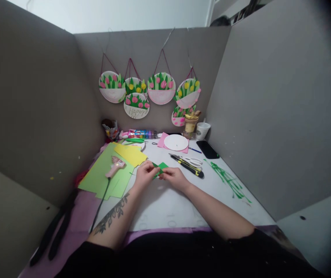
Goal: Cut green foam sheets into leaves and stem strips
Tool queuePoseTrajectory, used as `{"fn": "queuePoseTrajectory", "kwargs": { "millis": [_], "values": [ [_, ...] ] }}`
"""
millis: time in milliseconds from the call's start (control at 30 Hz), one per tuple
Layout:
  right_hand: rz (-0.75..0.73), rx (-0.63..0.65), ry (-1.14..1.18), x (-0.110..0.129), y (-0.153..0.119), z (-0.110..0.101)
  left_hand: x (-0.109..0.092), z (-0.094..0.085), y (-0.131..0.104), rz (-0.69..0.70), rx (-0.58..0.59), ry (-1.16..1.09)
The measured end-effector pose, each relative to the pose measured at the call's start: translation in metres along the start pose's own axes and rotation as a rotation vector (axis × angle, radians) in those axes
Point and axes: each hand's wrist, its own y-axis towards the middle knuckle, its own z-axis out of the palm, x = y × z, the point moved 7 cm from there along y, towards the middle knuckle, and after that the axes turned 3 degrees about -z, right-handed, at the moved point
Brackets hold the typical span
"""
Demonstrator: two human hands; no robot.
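Note:
Both of my hands meet over the white work surface (165,204) around a small piece of dark green paper (163,166). My left hand (145,172) pinches its left side, and my right hand (173,177) pinches the lower right part. The paper looks folded or layered, though my fingers cover much of it. Left of my left hand, a pink hot glue gun (115,166) lies on light green paper sheets (96,173). A yellow paper sheet (132,154) is just beyond that hand. White-handled scissors (195,161) and a black-and-yellow utility knife (190,168) lie beyond my right hand.
Green paper scraps (227,179) and a phone (207,149) lie at right. A white paper disc (176,142) rests on pink paper at the back, near a white cup (202,131). Grey panels (270,96) enclose the table, with paper-plate flower baskets (161,94) hanging at the back.

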Motion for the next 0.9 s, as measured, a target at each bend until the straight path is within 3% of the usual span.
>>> {"fn": "queuePoseTrajectory", "kwargs": {
  "millis": [200,467,767,900],
  "values": [
    [0.061,0.029,0.044,-0.004,-0.001,0.003,0.013,-0.012,0.005,-0.135,-0.103,-0.154],
    [0.034,0.086,0.034,0.0,-0.002,0.006,0.044,-0.015,0.009,-0.375,-0.139,-0.343],
    [0.028,0.099,0.039,0.005,-0.003,0.008,0.047,-0.017,0.01,-0.478,-0.179,-0.483],
    [0.011,0.109,0.068,0.007,-0.004,0.008,0.056,-0.02,0.012,-0.535,-0.219,-0.569]
  ]
}}
